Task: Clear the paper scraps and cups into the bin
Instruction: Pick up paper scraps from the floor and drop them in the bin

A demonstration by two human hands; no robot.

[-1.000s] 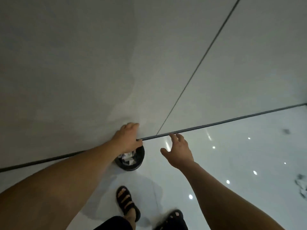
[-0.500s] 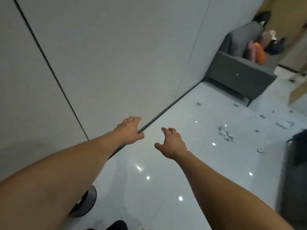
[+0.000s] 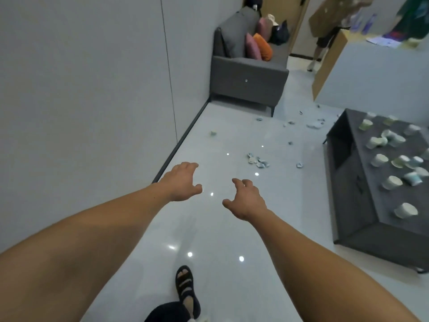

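Arms stretch forward over floor [image 3: 209, 228]; left hand [image 3: 183, 182] and right hand [image 3: 246, 201] are both empty, fingers loosely spread. Scraps [image 3: 257, 161] lie at one o'clock, cups [image 3: 392, 182] on a table [image 3: 371, 212] at three o'clock. Bin is out of view. Likely step: approaching the litter. Next calls for stooping to pinch the nearest scraps.
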